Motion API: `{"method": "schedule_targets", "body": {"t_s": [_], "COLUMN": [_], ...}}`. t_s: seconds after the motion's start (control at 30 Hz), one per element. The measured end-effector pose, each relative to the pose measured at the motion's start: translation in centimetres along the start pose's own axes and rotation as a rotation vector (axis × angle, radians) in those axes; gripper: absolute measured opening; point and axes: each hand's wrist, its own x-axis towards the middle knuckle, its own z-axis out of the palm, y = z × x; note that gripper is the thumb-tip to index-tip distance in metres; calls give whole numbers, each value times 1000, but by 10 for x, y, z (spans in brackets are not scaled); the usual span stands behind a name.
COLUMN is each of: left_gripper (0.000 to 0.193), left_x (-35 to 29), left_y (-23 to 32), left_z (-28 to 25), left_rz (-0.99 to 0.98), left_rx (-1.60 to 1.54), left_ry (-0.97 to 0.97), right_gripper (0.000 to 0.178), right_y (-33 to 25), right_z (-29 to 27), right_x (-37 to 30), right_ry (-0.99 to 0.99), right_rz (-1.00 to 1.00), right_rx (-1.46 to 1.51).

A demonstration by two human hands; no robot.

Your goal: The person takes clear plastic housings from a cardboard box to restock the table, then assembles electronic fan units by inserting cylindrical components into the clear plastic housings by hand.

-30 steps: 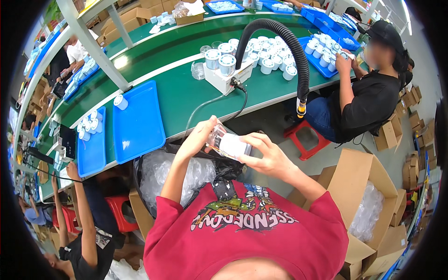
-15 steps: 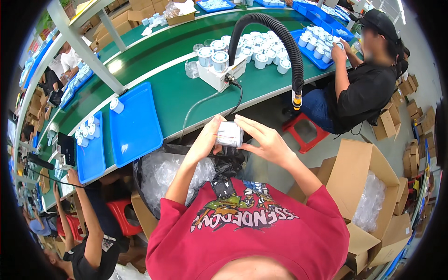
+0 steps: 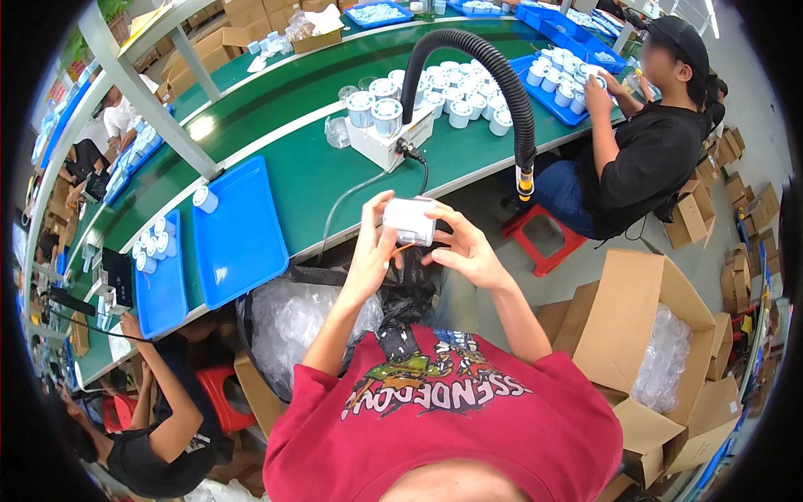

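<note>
Together, left hand (image 3: 369, 255), right hand (image 3: 470, 256), holding a white cylinder (image 3: 409, 219) (orange strand (image 3: 405, 246) just beneath)

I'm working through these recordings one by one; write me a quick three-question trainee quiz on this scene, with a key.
1. Multiple choice: of the two blue trays side by side nearest the person's left, how many cups are in the right-hand tray?
A) none
B) one
C) five

2. True or false: the left hand and the right hand both touch the same white cup.

3. Fill in: a black ribbed hose arches over the green bench, and the stool lower in the picture than its tip is ____.

Key: 1. B; 2. True; 3. red
</note>
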Motion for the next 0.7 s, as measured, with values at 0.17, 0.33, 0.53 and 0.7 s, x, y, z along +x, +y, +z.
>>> {"method": "schedule_targets", "body": {"t_s": [0.17,0.33,0.53,0.7], "left_gripper": [78,71,74,81], "left_x": [-7,-3,-10,-9], "left_y": [3,9,-2,-11], "left_z": [0,5,10,21], "left_rz": [7,352,258,387], "left_rx": [204,709,224,72], "left_ry": [-45,86,30,-142], "right_gripper": [30,26,30,45], "right_y": [7,9,11,15], "right_z": [0,8,8,42], "right_x": [-1,-8,-31,4], "right_ry": [0,61,354,508], "right_rz": [-181,-326,-259,-374], "right_rx": [24,143,511,66]}}
